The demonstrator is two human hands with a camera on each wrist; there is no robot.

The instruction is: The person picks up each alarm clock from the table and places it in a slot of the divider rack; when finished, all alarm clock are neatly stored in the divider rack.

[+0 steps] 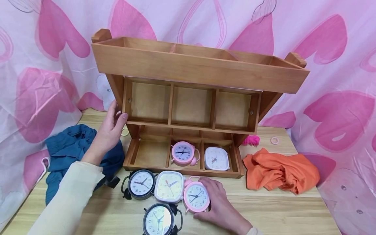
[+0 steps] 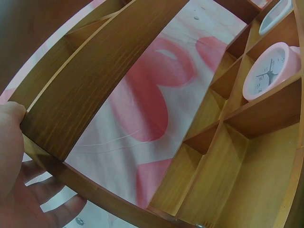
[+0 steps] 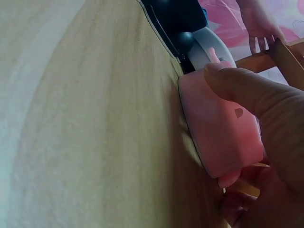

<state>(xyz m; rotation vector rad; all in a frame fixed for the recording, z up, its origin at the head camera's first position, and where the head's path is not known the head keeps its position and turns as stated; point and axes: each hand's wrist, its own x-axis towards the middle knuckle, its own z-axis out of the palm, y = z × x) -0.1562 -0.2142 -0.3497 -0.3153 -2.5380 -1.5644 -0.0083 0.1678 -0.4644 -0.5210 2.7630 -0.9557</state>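
A blue cloth (image 1: 73,143) lies left of the rack (image 1: 194,67). The left hand (image 1: 110,130), fingers loosely spread, touches the rack's left edge. Just before the rack's front edge, a black clock (image 1: 141,183), white clock (image 1: 169,186) and pink clock (image 1: 196,196) lie in a row. The right hand (image 1: 217,207) grips the pink clock; table (image 1: 241,197) shows between that hand and the orange cloth (image 1: 282,169), right of the rack.

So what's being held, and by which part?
The right hand holds the front pink clock by its round casing; the left hand grips the wooden rack by its left side.
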